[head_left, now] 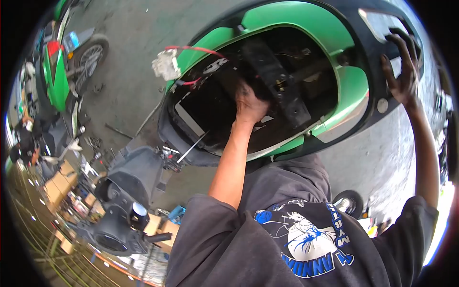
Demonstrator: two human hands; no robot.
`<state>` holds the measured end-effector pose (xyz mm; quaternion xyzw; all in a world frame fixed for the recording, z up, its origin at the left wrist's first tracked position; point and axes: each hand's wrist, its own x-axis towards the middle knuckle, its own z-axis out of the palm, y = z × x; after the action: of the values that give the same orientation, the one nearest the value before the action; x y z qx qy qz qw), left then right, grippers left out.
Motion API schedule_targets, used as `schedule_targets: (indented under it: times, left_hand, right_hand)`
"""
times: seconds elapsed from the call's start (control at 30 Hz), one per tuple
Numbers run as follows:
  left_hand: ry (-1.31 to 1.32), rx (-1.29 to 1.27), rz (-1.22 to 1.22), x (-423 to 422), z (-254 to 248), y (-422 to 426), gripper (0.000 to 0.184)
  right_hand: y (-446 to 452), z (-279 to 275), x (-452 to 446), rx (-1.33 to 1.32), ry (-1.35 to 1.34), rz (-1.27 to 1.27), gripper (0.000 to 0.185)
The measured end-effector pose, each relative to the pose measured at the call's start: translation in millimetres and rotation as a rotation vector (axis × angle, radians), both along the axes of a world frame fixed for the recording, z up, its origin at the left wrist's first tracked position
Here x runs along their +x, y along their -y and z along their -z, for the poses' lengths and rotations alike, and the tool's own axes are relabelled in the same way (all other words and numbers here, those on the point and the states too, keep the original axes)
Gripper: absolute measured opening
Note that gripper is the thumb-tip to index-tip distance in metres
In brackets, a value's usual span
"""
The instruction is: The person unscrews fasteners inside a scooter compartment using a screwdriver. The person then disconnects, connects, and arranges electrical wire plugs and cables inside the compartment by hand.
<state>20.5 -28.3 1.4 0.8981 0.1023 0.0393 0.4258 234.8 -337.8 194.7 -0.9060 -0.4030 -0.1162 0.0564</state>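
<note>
My left hand (pixel 251 103) reaches down into the dark open bay in the middle of a scooter's green body (pixel 351 91). Its fingers are lost in shadow, so what they touch is hidden. Close beside it runs a black crossbar (pixel 279 83) with a small metal latch. On the right, my right hand (pixel 404 76) rests with spread fingers on the black rear rail (pixel 375 88) of the scooter. A red wire (pixel 198 49) loops over the bay's far left rim, near a crumpled whitish lump (pixel 166 65). A thin metal rod (pixel 192 147) sticks out over the near left rim.
The scooter's dark front end and handlebar (pixel 158 237) lie at lower left. Another green motorbike (pixel 57 79) stands at far left. Cardboard boxes (pixel 60 184) and loose parts crowd the lower left. A wheel (pixel 349 203) is on the floor behind my torso.
</note>
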Motion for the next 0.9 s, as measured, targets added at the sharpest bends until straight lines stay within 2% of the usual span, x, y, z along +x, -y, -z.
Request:
schedule_targets:
  times: [0.07,0.13,0.2,0.27,0.33,0.4,0.43,0.47,0.53,0.6,0.63,0.67,0.7,0.77,0.83,0.9]
  left_hand:
    - [-0.090,-0.262,-0.174,-3.5,-26.5,-8.2,0.091]
    - [-0.075,-0.273,-0.206,-11.6,-24.9,-29.6,0.086]
    - [0.054,-0.091,-0.306,-13.2,-40.9,-59.7,0.082]
    - [0.247,0.363,-0.413,-9.5,-61.0,-94.0,0.082]
    - [0.212,0.504,-0.368,1.5,-80.0,-131.4,0.090]
    - [0.233,0.315,-0.432,14.1,-64.4,-169.2,0.097]
    - [0.014,0.221,-0.468,18.2,-58.1,-190.2,0.088]
    - [0.002,-0.240,-0.250,26.2,-57.1,-209.2,0.060]
    - [0.050,-0.113,-0.257,23.7,-81.2,-194.5,0.033]
    - [0.126,-0.285,-0.316,6.8,-89.5,-176.8,0.039]
    - [0.084,-0.310,-0.297,-6.4,-92.7,-161.4,0.032]
    - [-0.011,-0.094,-0.280,-26.0,-94.8,-145.6,0.028]
    - [0.017,-0.064,-0.208,-38.8,-97.1,-128.2,0.035]
    - [-0.046,-0.046,-0.127,-71.7,-67.9,-95.2,0.036]
    - [-0.191,-0.161,-0.181,-91.2,-44.4,-61.6,0.044]
    - [-0.310,-0.113,-0.147,-100.1,-23.9,-48.1,0.054]
  right_hand:
    - [-4.2,-4.3,0.4,-0.049,0.031,-0.005,0.043]
    - [-5.5,-5.0,4.1,-0.040,0.025,-0.038,0.040]
    - [-6.9,-5.8,4.9,-0.057,0.038,-0.047,0.039]
    - [-7.4,-6.5,6.4,-0.091,0.048,-0.062,0.039]
    - [-5.3,-5.7,8.5,-0.110,0.036,-0.071,0.038]
    - [-5.4,-5.0,9.6,-0.107,0.039,-0.082,0.038]
    - [-6.2,-6.6,9.8,-0.138,0.042,-0.074,0.039]
    - [-6.3,-7.8,9.7,-0.169,0.046,-0.064,0.039]
    - [-4.7,-4.7,11.0,-0.142,0.049,-0.089,0.039]
    - [-4.5,-4.2,11.9,-0.116,0.057,-0.103,0.039]
    - [-4.2,-4.8,11.2,-0.128,0.039,-0.084,0.039]
    - [-3.8,-5.4,10.4,-0.140,0.023,-0.064,0.040]
    - [-3.8,-5.4,9.9,-0.138,0.026,-0.059,0.040]
    - [-3.9,-5.9,9.1,-0.169,0.049,-0.042,0.040]
    - [-5.2,-6.2,7.8,-0.157,0.057,-0.045,0.040]
    - [-4.3,-4.3,9.4,-0.112,0.028,-0.060,0.039]
